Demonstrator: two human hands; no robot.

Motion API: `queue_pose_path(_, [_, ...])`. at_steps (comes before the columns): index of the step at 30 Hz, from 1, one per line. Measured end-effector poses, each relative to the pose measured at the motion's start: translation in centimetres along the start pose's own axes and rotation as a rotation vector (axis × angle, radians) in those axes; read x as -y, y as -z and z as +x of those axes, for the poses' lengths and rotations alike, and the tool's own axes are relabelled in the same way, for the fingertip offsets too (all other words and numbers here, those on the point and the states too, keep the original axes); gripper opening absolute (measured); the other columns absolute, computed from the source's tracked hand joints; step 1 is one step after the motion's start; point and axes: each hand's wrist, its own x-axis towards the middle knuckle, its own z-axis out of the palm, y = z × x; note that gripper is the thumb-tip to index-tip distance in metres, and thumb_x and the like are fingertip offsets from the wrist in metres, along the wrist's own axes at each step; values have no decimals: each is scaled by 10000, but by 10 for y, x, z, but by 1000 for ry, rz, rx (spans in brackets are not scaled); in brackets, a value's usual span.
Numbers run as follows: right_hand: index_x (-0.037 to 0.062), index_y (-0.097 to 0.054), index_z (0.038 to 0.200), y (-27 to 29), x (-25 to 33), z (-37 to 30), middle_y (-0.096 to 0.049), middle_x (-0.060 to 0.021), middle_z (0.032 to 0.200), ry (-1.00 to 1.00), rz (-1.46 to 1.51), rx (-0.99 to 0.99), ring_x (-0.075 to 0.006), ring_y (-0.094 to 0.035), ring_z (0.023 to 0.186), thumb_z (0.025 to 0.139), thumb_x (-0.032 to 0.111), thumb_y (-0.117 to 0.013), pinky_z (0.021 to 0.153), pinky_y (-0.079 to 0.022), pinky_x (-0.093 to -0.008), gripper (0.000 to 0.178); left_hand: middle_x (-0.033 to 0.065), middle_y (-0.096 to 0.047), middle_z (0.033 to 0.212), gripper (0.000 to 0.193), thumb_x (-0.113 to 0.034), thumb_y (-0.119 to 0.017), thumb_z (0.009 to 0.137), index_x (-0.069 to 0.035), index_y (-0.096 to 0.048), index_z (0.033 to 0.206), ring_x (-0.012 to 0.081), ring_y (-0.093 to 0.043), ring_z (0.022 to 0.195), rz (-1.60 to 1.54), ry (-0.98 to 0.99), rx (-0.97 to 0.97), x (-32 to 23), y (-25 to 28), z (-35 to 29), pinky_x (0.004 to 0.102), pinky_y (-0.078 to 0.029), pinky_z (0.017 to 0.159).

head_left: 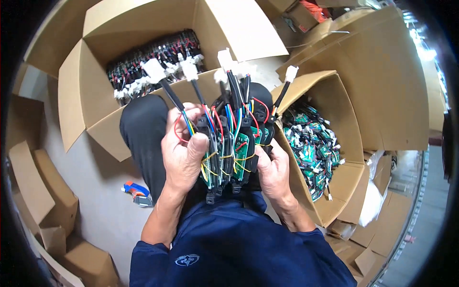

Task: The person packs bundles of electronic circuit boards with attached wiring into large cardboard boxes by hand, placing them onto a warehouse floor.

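Observation:
Above my lap I hold a bundle of green circuit boards (243, 143) standing side by side in black plastic holders. Thin yellow ties cross their lower parts. Red, blue, yellow and black wires rise from them to white plug connectors (224, 58) at the top. My left hand (180, 155) grips the left end, thumb across the near face and fingers behind. My right hand (274, 167) closes on the right end, its fingers partly hidden by the boards.
Ahead, an open cardboard box (143, 21) holds packed rows of wired parts (153, 62). At right, a tilted carton (351, 103) contains loose circuit boards (313, 158). An orange-and-blue handheld tool (137, 193) lies on the floor at left, near folded cardboard (52, 186).

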Motion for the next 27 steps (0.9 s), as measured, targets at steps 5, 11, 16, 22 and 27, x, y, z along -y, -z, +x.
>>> queue_pose_path(5, [-12,-606,1334,-19,-19,17,-665,-69,1231,-83,28,146,-137,-585,1119,996,191,-674,1008,-453,-308,400,84,-511,943,726,-604,-751,847,65,-717,1127,156,-521,869,589,-201,-79,-16,46,-13,287,-441,779])
queue_pose_path(11, [-11,-673,1204,-57,-50,21,-598,-73,1061,-22,-104,266,-136,-587,1018,945,175,-742,879,-500,-292,326,-71,-526,809,529,-281,-840,883,59,-673,1253,31,-455,713,512,177,-329,-15,86,-55,193,-402,603])
queue_pose_path(16, [-13,-573,1337,-78,-52,24,-621,-71,1190,-130,123,255,-124,-639,1060,931,118,-751,900,-533,-276,463,78,-626,937,396,-82,-814,866,101,-641,1172,124,-618,792,646,236,-280,-42,80,-80,265,-528,747])
queue_pose_path(22, [-46,-541,1359,-99,25,52,-648,-94,1202,34,-25,335,-148,-650,1068,906,37,-749,922,-546,-296,506,132,-653,989,311,-76,-844,816,101,-676,1010,211,-642,808,828,-89,-247,-90,95,-46,298,-524,744])
queue_pose_path(27, [-83,-572,1215,-163,91,184,-702,-128,1094,429,-278,499,-142,-681,966,911,124,-758,834,-574,-299,413,7,-696,904,191,-106,-752,944,56,-740,1045,55,-586,787,521,-249,-408,-129,130,78,218,-489,690])
